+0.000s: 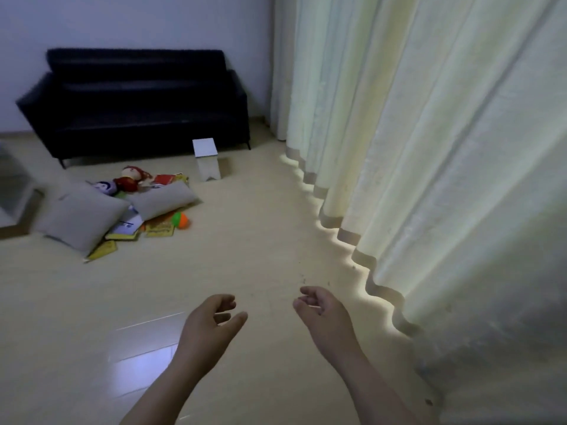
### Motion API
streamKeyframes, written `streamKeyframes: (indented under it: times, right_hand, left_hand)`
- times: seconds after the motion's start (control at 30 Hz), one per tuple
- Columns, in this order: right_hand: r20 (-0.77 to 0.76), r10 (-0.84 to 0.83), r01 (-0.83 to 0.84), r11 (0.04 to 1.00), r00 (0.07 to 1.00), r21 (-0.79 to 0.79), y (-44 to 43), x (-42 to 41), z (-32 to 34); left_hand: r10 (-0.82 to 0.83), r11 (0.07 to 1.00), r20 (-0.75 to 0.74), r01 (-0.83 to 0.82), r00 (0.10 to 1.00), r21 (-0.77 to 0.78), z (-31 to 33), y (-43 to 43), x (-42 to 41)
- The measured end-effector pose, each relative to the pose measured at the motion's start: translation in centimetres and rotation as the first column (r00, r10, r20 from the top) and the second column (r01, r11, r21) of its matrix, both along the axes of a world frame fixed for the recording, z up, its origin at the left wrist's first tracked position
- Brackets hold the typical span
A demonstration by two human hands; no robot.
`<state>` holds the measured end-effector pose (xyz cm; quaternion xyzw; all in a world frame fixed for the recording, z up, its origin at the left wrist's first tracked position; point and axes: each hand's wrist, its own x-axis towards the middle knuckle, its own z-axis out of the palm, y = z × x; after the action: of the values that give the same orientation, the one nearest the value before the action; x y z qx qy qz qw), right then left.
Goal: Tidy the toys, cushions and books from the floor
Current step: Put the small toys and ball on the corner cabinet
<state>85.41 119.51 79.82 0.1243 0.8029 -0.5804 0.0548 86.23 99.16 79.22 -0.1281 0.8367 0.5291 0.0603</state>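
Observation:
A heap lies on the pale floor at the left, in front of the sofa. Two grey cushions, a larger one (pixel 81 217) and a smaller one (pixel 162 199), rest on several yellow books (pixel 159 230). A red plush doll (pixel 130 179) and a white-faced plush toy (pixel 104 188) sit behind them. At the heap's right edge lies a green and orange ball (pixel 181 220). My left hand (pixel 211 320) and my right hand (pixel 320 311) hover low in the foreground, far from the heap. Both have loosely curled fingers and hold nothing.
A black sofa (pixel 138 102) stands against the back wall. A small white box-like stool (pixel 207 159) stands just in front of the sofa's right end. Long pale curtains (pixel 429 148) fill the right side. A glass-topped piece of furniture (pixel 12 185) shows at the left edge.

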Motion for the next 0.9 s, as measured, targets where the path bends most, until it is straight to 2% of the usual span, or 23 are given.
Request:
streamKeyframes:
  times: [0.23, 0.43, 0.67, 0.9]
  right_hand:
    - [-0.024, 0.130, -0.128, 0.991, 0.991, 0.047, -6.9, -7.3, -0.4]
    - [-0.034, 0.215, -0.213, 0.976, 0.976, 0.050, -12.1, -16.7, -1.6]
    - [-0.018, 0.272, -0.271, 0.962, 0.962, 0.028, -16.5, -28.2, -1.2]
    - [0.016, 0.324, -0.325, 0.945, 0.946, 0.032, -20.2, -36.4, -1.8]
  left_hand:
    - [0.104, 0.994, 0.010, -0.104, 0.995, 0.017, -0.6, -6.7, -4.5]
    - [0.200, 0.980, 0.016, -0.200, 0.980, -0.019, -1.1, -11.7, -11.5]
    - [0.280, 0.960, 0.034, -0.280, 0.959, -0.026, -0.8, -15.8, -20.8]
    - [0.327, 0.945, 0.054, -0.327, 0.944, -0.007, -1.2, -18.9, -28.0]
